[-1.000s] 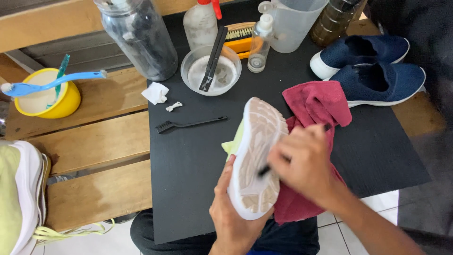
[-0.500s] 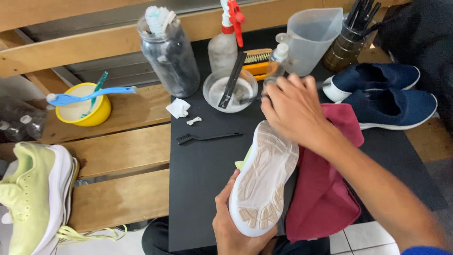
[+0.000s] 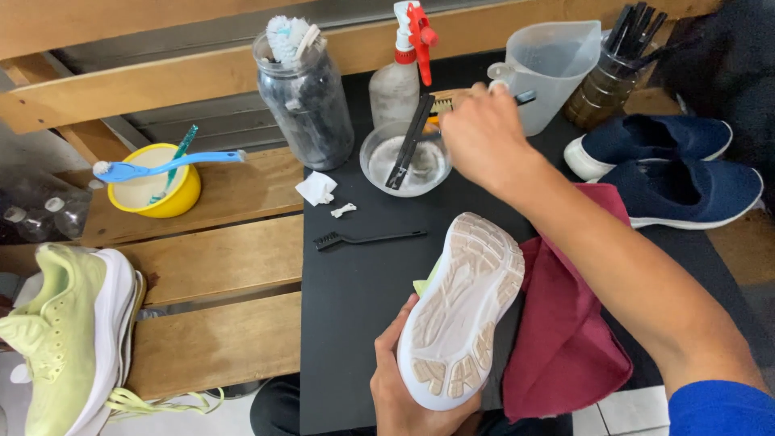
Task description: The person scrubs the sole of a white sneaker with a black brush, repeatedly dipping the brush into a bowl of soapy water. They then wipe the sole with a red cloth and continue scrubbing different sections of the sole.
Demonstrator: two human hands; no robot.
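Note:
My left hand (image 3: pixel 404 396) grips a light sneaker (image 3: pixel 464 311) by its heel end, pale worn sole turned up, over the black mat (image 3: pixel 355 299). My right hand (image 3: pixel 484 141) is stretched out to the far side of the mat, just right of a clear bowl (image 3: pixel 379 173). Its fingers are closed on a thin black brush handle (image 3: pixel 525 98) that sticks out to the right. A long black brush (image 3: pixel 408 141) leans in the bowl. A maroon cloth (image 3: pixel 565 339) lies under my right forearm.
Behind the bowl stand a spray bottle (image 3: pixel 400 73), a glass jar (image 3: pixel 307 97), a clear jug (image 3: pixel 557 64) and a pot of brushes (image 3: pixel 613 73). A small black brush (image 3: pixel 367 238) lies on the mat. Navy shoes (image 3: pixel 670 173) sit right; a yellow bowl (image 3: pixel 161 198) and a lime sneaker (image 3: pixel 73 339) left.
My right hand has left the sneaker's sole and moved away to the bowl at the back of the mat. The left hand keeps the sneaker sole-up in about the same place.

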